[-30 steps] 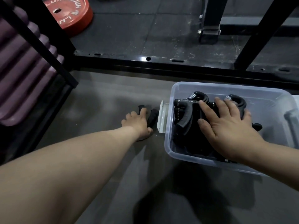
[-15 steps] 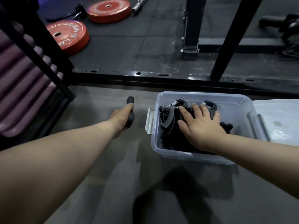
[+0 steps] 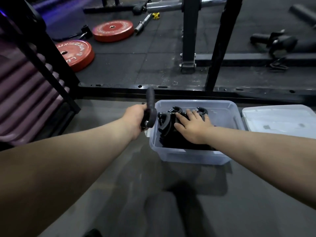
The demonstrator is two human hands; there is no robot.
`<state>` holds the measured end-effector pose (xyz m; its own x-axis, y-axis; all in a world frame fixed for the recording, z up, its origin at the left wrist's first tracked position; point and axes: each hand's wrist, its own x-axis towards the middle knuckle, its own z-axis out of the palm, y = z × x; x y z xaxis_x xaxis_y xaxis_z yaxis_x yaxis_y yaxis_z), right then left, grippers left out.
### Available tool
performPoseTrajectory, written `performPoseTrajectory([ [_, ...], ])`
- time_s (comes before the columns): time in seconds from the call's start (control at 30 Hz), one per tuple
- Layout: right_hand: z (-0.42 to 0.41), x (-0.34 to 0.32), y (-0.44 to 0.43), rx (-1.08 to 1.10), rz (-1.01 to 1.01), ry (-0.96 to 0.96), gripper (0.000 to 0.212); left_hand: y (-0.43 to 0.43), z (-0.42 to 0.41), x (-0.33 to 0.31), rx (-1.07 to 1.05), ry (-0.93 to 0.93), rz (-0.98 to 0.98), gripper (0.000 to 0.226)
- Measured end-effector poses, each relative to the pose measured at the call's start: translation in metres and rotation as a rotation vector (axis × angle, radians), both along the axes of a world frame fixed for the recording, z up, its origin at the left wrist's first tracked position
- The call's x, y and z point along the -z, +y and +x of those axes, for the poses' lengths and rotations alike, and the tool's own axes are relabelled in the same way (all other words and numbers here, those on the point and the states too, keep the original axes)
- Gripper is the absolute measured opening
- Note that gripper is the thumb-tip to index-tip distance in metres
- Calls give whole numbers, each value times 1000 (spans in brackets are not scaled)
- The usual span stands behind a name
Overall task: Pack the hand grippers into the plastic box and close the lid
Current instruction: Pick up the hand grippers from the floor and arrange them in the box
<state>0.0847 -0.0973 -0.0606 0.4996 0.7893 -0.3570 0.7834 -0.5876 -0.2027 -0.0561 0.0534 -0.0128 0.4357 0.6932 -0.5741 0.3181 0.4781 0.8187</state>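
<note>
A clear plastic box [image 3: 188,155] stands on the grey floor ahead of me. Several black hand grippers [image 3: 166,123] lie packed inside it. My right hand [image 3: 192,124] lies flat on top of them, fingers straight and spread. My left hand [image 3: 136,117] grips one black hand gripper [image 3: 150,106] just left of the box's left wall, raised off the floor, one handle pointing up. The box's clear lid [image 3: 280,119] lies flat on the floor to the right of the box.
A black rack frame bar [image 3: 188,92] runs across just behind the box, with uprights [image 3: 217,48] rising from it. Purple rolled mats [image 3: 25,100] are stacked at the left. Two red weight plates [image 3: 77,53] lie on the dark mat beyond.
My left hand picked the gripper up off the floor and carried it right, up to the box's left wall. My right hand stayed on the packed grippers. The view pulled back.
</note>
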Motion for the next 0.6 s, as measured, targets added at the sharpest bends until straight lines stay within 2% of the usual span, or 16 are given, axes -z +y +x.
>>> performPoseTrajectory([
  [0.1, -8, 7, -6, 113, 85, -10, 62, -13, 1, 0, -10, -3, 47, 35],
  [0.17, -17, 13, -9, 261, 132, -53, 62, -21, 2, 0, -25, 13, 91, 37],
  [0.23, -21, 16, -10, 319, 185, -79, 61, -28, 4, -1, -38, 10, 84, 37],
  [0.4, 0, 17, -18, 247, 298, 35, 50, -41, 19, -5, -45, 15, 47, 45],
  [0.6, 8, 10, -36, 163, 351, 43, 42, -51, 40, 2, 4, -5, 86, 37],
])
